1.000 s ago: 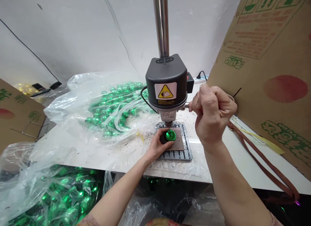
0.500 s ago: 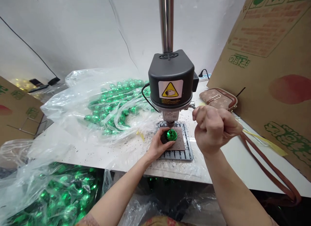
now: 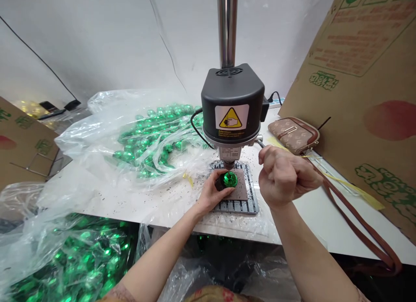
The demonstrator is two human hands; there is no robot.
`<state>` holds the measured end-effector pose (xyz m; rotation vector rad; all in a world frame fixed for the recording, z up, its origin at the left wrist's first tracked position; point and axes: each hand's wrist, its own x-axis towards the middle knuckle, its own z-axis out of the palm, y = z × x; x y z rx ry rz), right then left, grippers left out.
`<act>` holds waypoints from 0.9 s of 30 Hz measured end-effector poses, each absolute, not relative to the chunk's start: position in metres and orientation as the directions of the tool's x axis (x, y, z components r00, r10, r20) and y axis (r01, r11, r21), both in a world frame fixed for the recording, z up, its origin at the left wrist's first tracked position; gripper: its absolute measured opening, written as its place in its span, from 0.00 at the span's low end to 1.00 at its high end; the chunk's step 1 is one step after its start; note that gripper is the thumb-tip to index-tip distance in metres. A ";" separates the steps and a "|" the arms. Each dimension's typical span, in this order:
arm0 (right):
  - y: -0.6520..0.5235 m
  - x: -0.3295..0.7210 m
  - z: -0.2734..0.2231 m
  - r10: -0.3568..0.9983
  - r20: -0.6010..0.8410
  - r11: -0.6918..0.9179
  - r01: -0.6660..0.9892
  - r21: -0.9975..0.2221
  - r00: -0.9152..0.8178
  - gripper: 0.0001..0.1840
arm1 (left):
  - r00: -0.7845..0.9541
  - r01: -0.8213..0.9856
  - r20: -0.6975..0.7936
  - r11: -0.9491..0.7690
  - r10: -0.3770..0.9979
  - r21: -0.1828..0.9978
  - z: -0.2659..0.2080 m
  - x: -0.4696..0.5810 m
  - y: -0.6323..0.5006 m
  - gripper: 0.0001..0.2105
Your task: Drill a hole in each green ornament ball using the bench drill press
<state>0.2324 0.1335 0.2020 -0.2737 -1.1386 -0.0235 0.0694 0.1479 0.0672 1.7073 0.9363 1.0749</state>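
A black bench drill press [image 3: 232,98] with a yellow hand-warning label stands in the middle. Under its chuck [image 3: 229,164], a shiny green faceted ball [image 3: 230,179] rests on a brownish square pad [image 3: 242,191] over the slotted metal base [image 3: 251,202]. The thumb and fingers of my left hand [image 3: 211,191] curl round the ball's left side, close to the drill bit. My right hand [image 3: 286,174] is closed in a fist round the press's feed lever [image 3: 260,141], whose grip is hidden inside my fingers.
Strings of green balls [image 3: 146,133] lie in clear plastic behind left, and more green balls [image 3: 84,254] fill a bag below. Dark shavings dot the white table [image 3: 113,202]. A brown patterned bag [image 3: 289,133] and a large carton [image 3: 357,89] stand right; another carton [image 3: 26,141] is left.
My right fist sits slightly lower in view, with more of the lever showing. The press head appears shifted a little right. My left hand stays on the green ball.
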 end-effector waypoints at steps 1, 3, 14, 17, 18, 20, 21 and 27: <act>0.133 0.232 0.200 0.114 0.899 0.968 0.158 -0.197 0.423 0.23 | 0.338 0.129 0.265 -0.324 0.903 0.937 0.067 0.069 0.148 0.24; 0.132 0.232 0.196 0.105 0.901 0.967 0.166 -0.191 0.421 0.23 | 0.335 0.120 0.267 -0.322 0.903 0.939 0.066 0.069 0.147 0.24; 0.130 0.229 0.250 0.427 0.717 0.822 0.093 -0.561 0.550 0.25 | 0.217 0.250 0.308 -0.358 0.926 0.900 0.076 0.075 0.139 0.22; 0.134 0.232 0.266 0.470 0.706 0.812 0.055 -0.581 0.529 0.24 | 0.153 0.370 0.506 -0.524 0.849 0.767 0.076 0.066 0.114 0.19; 0.135 0.232 0.267 0.464 0.710 0.818 0.052 -0.573 0.530 0.24 | 0.188 0.398 0.591 -0.611 0.784 0.684 0.074 0.060 0.101 0.18; 0.137 0.233 0.267 0.458 0.716 0.830 0.034 -0.557 0.527 0.24 | 0.349 0.413 0.712 -0.782 0.610 0.467 0.068 0.040 0.072 0.18; 0.137 0.233 0.266 0.458 0.716 0.836 0.019 -0.549 0.527 0.24 | 0.457 0.399 0.725 -0.848 0.515 0.350 0.063 0.029 0.057 0.19; 0.135 0.232 0.261 0.444 0.714 0.835 0.038 -0.548 0.542 0.23 | 0.855 0.338 0.422 -0.941 0.301 -0.014 0.016 -0.036 -0.003 0.16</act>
